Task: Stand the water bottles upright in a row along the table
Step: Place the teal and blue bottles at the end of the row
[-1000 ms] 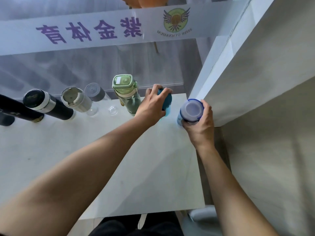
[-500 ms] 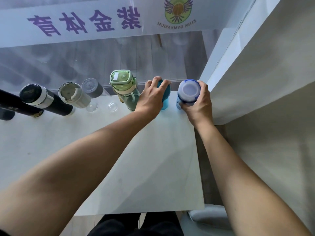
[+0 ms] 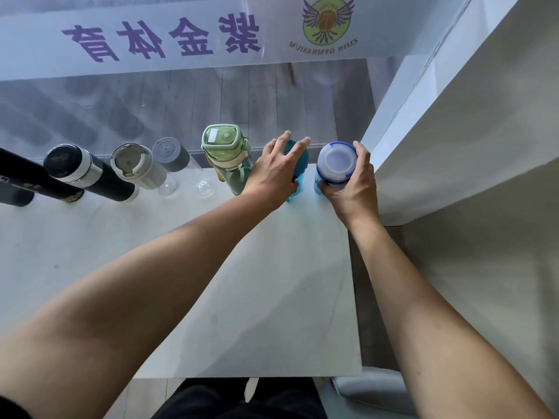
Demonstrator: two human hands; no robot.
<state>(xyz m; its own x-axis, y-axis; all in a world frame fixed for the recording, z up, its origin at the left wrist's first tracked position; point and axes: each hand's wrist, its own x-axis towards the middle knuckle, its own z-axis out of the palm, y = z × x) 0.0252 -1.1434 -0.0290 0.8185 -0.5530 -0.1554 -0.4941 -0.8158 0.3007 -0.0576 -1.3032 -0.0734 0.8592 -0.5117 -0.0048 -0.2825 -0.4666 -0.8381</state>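
Bottles stand upright in a row along the far edge of the white worktop [image 3: 257,297], against the glass partition [image 3: 211,95].

At 1 o'clock, the right hand [image 3: 352,189] wraps the white-capped blue bottle [image 3: 335,163], the last in the row at the worktop's right corner; its fingers [image 3: 363,155] curl tight around the side below the cap, thumb on the near side.

At 12 o'clock, the left hand [image 3: 273,173] lies over the teal bottle [image 3: 298,176], fingers spread and loosened across its top; whether they press on it cannot be told.

Just left of that stands the green bottle [image 3: 228,158]. Further toward 10 o'clock: a clear bottle with grey cap [image 3: 172,158], a white flask [image 3: 137,166], a black flask with silver band [image 3: 84,173], and a further black flask [image 3: 18,176] cut by the frame edge.
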